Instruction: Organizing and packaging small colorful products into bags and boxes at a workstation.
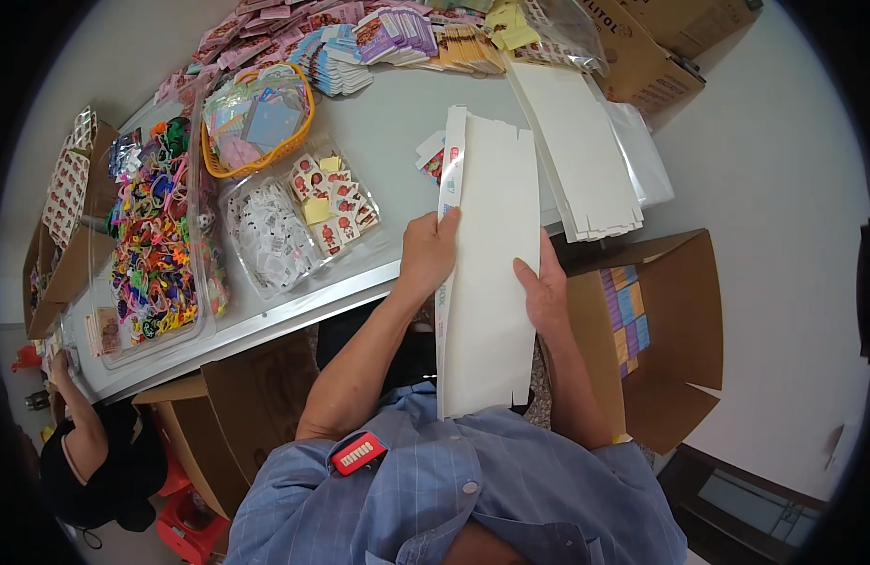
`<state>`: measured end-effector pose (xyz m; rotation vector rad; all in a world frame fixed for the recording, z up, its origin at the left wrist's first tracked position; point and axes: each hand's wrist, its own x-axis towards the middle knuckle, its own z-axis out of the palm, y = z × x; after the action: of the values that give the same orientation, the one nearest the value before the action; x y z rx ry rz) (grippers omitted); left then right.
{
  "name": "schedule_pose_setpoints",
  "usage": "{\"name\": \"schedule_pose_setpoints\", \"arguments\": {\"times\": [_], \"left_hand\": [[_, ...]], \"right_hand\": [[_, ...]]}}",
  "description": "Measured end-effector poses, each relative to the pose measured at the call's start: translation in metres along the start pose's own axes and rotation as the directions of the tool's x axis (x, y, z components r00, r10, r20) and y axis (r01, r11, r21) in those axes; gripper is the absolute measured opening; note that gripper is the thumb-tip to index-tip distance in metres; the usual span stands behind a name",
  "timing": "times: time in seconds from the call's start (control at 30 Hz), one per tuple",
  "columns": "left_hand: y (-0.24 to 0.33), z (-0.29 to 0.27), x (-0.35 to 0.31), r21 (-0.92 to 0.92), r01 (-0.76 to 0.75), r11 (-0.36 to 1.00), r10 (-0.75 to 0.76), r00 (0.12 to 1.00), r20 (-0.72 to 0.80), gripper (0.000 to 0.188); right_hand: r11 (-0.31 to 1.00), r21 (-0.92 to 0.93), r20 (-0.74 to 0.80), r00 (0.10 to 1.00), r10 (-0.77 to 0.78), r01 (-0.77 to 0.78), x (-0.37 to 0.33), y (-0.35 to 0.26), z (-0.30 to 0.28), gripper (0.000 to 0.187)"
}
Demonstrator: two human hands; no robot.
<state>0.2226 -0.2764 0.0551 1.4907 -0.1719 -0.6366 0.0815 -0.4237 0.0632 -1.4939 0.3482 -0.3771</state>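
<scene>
A long white cardboard sheet (491,273) spans from over the table's front edge back to my shirt. Its left side is bent up into a narrow printed flap, and small notches show at its ends. My left hand (427,252) grips the flap side, with the thumb along the edge. On the opposite edge my right hand (543,287) holds the sheet, thumb on top and fingers partly hidden beneath. Just past the flap, a few small printed cards (430,155) lie on the table.
A stack of similar white sheets (581,160) overhangs the table (397,104) at right. Leftward stand a yellow basket (308,118), a bag of small white packets (270,235) and a clear bin (153,235) of colourful trinkets. An open carton (684,320) sits low right. Another person (101,461) works far left.
</scene>
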Motion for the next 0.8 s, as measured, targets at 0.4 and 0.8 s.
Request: {"name": "schedule_pose_setpoints", "arguments": {"times": [0.4, 0.8], "left_hand": [[-0.003, -0.01, -0.087, 0.403, -0.11, 0.909, 0.142, 0.989, -0.051, 0.041], [0.055, 0.005, 0.036, -0.127, 0.026, 0.991, -0.03, 0.999, -0.027, 0.082]], "right_hand": [[0.992, 0.124, -0.02, 0.999, 0.033, -0.031, -0.01, -0.018, 0.007, 0.06], [0.958, 0.231, 0.063, 0.986, 0.157, -0.167, 0.009, -0.039, -0.003, 0.062]]}}
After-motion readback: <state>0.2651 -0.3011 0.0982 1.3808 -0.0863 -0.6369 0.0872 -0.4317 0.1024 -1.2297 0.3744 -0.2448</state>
